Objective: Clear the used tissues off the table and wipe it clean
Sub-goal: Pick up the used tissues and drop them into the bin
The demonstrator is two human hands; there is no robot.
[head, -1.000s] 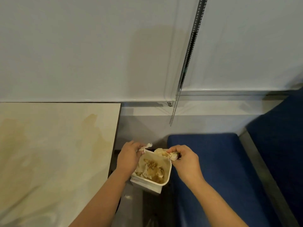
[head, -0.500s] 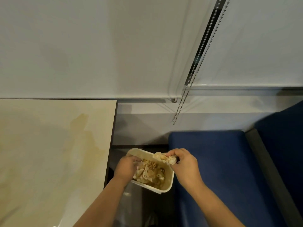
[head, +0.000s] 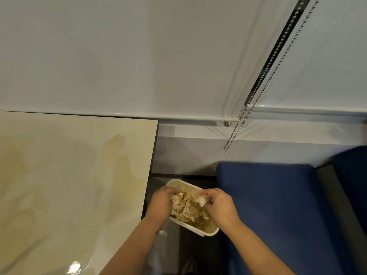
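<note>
Our left hand (head: 159,204) curls into the used tissues (head: 188,210) heaped in the bin (head: 206,232) (wedged between table (head: 69,175) and blue seat (head: 278,205)); our right hand (head: 220,207) pinches one tissue (head: 202,201) over them. Beyond, a blind chain (head: 258,96) hangs.

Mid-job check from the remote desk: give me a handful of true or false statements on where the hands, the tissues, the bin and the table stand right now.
1. Both hands are over the small white bin. True.
2. The right hand pinches a crumpled tissue at the bin's mouth. True.
3. The bin stands on the table. False: it sits below the table's edge, between the table and the blue seat.
4. The bin is empty. False: it holds a heap of stained used tissues.
5. The left hand lies flat on the table. False: it is at the bin's left rim, touching the tissues.
6. The tabletop shows yellowish stains. True.
</note>
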